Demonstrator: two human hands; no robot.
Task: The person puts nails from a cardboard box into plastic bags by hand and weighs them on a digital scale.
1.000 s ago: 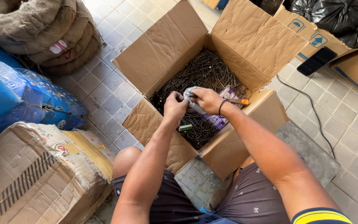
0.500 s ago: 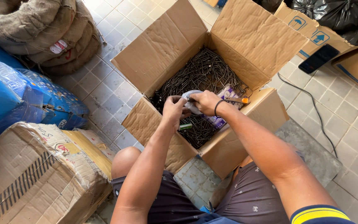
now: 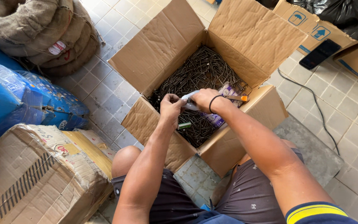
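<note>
An open cardboard box (image 3: 158,49) on the tiled floor is filled with dark nails (image 3: 201,72). Over its near side, my left hand (image 3: 170,108) and my right hand (image 3: 206,99) together grip a small clear plastic bag (image 3: 189,103). A black band circles my right wrist. Under my right hand lies a purple-and-white packet (image 3: 216,119), and an orange-handled tool (image 3: 239,98) rests on the nails beside it. A small green object (image 3: 184,125) lies on the nails below my left hand.
Burlap sacks (image 3: 42,33) and a blue plastic-wrapped bundle (image 3: 9,95) stand at the left, with a taped carton (image 3: 34,174) below them. A black phone (image 3: 320,54) lies on a carton at upper right, its cable (image 3: 315,108) trailing across the tiles. Black bags (image 3: 349,16) fill the corner.
Both hands have drawn closer together over the bag, which looks more squeezed and less visible than before. The view has shifted slightly.
</note>
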